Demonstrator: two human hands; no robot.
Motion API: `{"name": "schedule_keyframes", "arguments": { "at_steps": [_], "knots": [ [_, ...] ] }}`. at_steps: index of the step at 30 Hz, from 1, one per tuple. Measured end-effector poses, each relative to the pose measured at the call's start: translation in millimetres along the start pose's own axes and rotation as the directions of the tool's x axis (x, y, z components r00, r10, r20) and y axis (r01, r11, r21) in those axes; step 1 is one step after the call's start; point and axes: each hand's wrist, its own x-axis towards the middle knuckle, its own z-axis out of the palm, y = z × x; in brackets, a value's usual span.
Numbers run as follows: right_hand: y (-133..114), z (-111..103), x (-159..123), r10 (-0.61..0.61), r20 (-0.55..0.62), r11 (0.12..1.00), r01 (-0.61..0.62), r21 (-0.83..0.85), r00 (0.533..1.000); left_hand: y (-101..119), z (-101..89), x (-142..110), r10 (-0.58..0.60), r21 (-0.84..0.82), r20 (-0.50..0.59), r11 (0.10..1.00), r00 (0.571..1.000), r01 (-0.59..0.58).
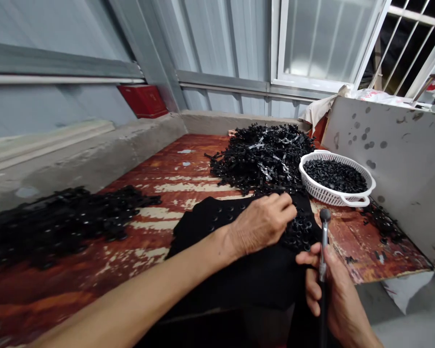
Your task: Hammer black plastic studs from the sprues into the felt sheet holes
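My left hand (pixel 263 222) is over a black cloth (pixel 239 275), its fingers curled together beside a cluster of small black ring-shaped parts (pixel 300 229). Whatever those fingers hold, if anything, is hidden. Several round black pieces (pixel 219 217) sit spaced apart on the cloth, left of this hand. In my right hand (pixel 335 285), near the front edge, is a slim tool (pixel 324 251) with a black handle, a silver shaft and a rounded dark tip. The tool stands roughly upright with its tip up, and my fingers close around it.
A tall heap of black parts with silvery strips (pixel 264 154) lies behind the cloth. Right of it, a white basket (pixel 355 198) holds many small black pieces. Another black pile (pixel 65 222) covers the table's left side. A grey panel (pixel 395 145) borders the worn red-brown table (pixel 130 261).
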Motion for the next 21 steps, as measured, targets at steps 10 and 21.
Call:
{"name": "schedule_keyframes", "arguments": {
  "at_steps": [10,21],
  "knots": [
    [-8,5,16,0.006,-0.029,1.000,-0.005,0.028,1.000,25,1.9,-14,0.202,-0.127,-0.071,0.969,0.977,-0.210],
    [-2,8,13,-0.021,-0.009,0.997,0.020,-0.075,1.000,-5,-0.5,6,-0.076,-0.473,-0.319,0.877,0.945,-0.089]
  ]
}}
